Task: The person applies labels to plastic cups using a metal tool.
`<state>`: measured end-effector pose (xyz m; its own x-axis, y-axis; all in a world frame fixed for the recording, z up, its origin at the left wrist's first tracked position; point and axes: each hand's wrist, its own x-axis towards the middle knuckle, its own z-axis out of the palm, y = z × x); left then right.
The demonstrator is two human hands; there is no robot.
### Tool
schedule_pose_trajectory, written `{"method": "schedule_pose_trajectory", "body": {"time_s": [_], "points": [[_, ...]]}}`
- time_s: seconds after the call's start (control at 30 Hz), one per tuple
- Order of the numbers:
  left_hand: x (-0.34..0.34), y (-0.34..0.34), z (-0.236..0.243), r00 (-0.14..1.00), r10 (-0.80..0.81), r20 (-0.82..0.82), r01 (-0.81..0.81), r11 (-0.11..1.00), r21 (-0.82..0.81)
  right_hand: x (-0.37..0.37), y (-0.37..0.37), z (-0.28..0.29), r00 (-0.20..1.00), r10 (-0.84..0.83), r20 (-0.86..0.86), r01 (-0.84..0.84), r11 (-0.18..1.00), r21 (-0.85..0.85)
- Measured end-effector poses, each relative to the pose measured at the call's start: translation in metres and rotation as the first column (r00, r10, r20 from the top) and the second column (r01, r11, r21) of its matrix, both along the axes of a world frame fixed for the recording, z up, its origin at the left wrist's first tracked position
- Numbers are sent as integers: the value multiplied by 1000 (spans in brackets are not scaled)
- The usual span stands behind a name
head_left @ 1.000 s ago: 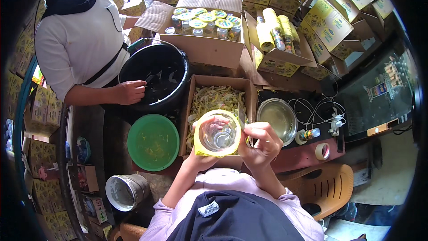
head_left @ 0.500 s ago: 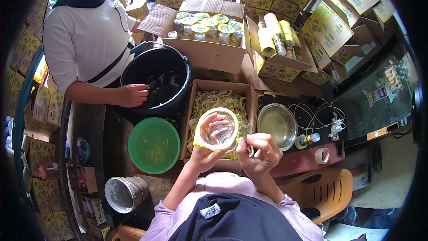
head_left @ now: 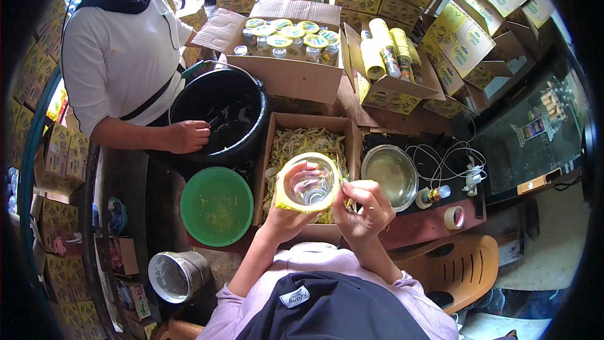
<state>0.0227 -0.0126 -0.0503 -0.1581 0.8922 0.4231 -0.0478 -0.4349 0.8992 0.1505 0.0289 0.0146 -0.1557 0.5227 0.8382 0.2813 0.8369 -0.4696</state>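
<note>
My left hand (head_left: 284,223) is wrapped round a clear plastic cup (head_left: 309,196) with a yellow band about its rim; the cup's mouth is turned up toward me and looks empty. Close beside the cup's right edge, my right hand (head_left: 367,211) is closed in a pinch. A thin pale strip seems to show by its fingertips, too small to name. Under both hands stands an open carton (head_left: 269,151) filled with yellowish plastic trimmings (head_left: 308,138), partly hidden by the cup.
A green basin (head_left: 217,214) and black bucket (head_left: 251,132) stand left; a co-worker's hand (head_left: 189,135) is over the bucket. At right are a metal bowl (head_left: 399,198), white cables (head_left: 440,157), a tape roll (head_left: 453,217). Behind, a carton (head_left: 289,75) holds lidded cups.
My right hand has shifted slightly left and its fingers have changed position by the cup's rim. The cup has tilted a little. The co-worker's hand stays over the bucket.
</note>
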Motion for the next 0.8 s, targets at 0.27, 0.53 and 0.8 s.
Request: {"method": "schedule_pose_trajectory", "body": {"time_s": [0.27, 0.53, 0.8], "points": [[-1, -5, 4, 993, -1, -115, -1, 1000, -16, 6, 8, -4, 999, 33, -2, -33, 997, -68], [0, -4, 8, 997, -78, 13, 79, 997, -11, 7, -1, -1, 997, 3, -81, -14, 991, -130], [-6, -5, 18, 976, -153, -152, 158, 987, 24, 13, 5, 0, 998, 41, -47, -47, 990, -132]]}}
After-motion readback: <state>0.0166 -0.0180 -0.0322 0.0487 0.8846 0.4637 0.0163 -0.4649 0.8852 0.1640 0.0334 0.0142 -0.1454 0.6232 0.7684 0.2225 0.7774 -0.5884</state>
